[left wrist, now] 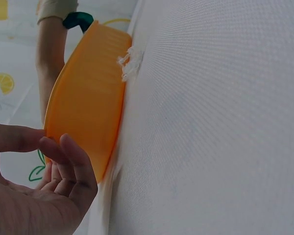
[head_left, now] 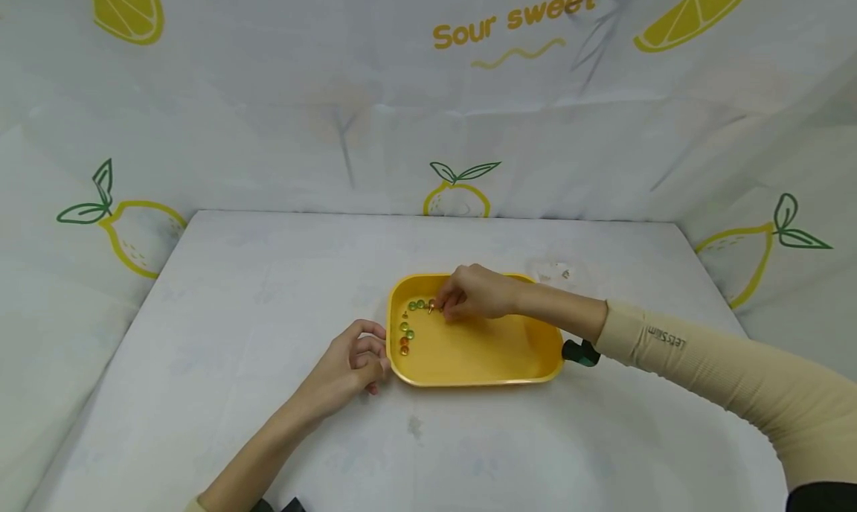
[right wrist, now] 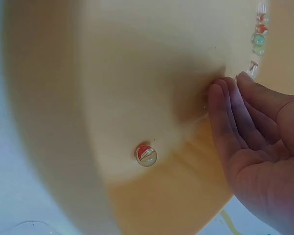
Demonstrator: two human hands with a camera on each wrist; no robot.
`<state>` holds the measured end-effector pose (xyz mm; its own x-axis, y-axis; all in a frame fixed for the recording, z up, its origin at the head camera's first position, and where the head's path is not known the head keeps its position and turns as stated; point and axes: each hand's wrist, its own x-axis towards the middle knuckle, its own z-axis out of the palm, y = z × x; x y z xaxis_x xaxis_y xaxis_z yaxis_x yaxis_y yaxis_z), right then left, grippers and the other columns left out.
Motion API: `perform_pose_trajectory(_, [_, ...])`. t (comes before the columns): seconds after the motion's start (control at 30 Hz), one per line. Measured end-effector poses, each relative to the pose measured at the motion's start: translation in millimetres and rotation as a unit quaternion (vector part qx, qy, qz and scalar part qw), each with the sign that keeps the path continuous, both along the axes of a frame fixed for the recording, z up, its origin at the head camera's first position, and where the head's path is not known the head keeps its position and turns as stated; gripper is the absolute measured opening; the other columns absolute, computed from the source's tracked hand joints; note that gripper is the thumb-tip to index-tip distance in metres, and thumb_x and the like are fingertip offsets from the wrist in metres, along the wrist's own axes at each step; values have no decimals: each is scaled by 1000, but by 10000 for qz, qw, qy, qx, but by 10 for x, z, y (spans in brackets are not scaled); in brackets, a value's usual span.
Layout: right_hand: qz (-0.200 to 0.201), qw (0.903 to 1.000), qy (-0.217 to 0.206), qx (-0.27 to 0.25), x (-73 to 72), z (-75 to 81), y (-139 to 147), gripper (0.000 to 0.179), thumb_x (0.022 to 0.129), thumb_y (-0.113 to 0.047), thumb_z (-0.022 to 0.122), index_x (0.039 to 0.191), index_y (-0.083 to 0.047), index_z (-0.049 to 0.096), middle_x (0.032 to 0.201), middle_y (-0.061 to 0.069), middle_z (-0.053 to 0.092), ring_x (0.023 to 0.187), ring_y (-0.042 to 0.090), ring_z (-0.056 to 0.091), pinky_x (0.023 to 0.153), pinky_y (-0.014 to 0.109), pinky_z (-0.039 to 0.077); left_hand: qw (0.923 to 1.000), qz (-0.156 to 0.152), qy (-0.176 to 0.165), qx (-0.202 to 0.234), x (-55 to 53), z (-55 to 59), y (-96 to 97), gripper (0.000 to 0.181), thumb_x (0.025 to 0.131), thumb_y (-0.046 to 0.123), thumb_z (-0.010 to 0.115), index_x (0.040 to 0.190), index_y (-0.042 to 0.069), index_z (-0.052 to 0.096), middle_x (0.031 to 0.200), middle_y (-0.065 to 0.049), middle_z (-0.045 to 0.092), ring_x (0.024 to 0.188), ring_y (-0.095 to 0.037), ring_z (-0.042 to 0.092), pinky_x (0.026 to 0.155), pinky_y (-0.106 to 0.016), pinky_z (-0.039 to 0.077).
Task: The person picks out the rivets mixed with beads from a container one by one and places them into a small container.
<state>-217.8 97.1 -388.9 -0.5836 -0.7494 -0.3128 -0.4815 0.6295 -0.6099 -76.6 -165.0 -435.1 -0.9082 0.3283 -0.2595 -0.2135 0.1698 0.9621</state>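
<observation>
A yellow tray lies on the white table. Along its left and back walls runs a line of small glass marbles, green and orange-red, with small gold pieces among them. My right hand reaches in over the back wall, thumb and fingertips pinched together at the end of the line; the marble they pinch is mostly hidden. Apart from the line, a red-and-clear marble lies on the tray floor. Outside the left end, my left hand touches the tray's rim and outer wall with loosely bent fingers.
Behind the tray's right end lies a clear plastic bag with a small bit in it. A dark green and black strap piece hangs at the right wrist, beside the tray. A lemon-print cloth hangs around the table.
</observation>
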Motion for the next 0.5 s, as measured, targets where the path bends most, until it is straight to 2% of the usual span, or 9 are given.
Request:
perform_pose_trajectory(0.27, [181, 9997, 94, 104, -10, -25, 27, 18, 98, -6, 78, 114, 2, 81, 106, 12, 83, 93, 13, 76, 87, 27, 65, 10000, 0, -2, -22, 1, 3, -1, 47, 92, 1, 60, 136, -1, 44, 98, -12, 62, 75, -15, 59, 66, -27, 56])
perform_pose_trajectory(0.5, [117, 9994, -95, 303, -14, -31, 47, 10, 96, -6, 80, 105, -1, 80, 99, 8, 82, 83, 8, 70, 77, 21, 61, 10000, 4, 13, -37, 5, 8, 3, 46, 92, 2, 60, 136, -1, 44, 98, -12, 62, 76, -16, 59, 66, -26, 56])
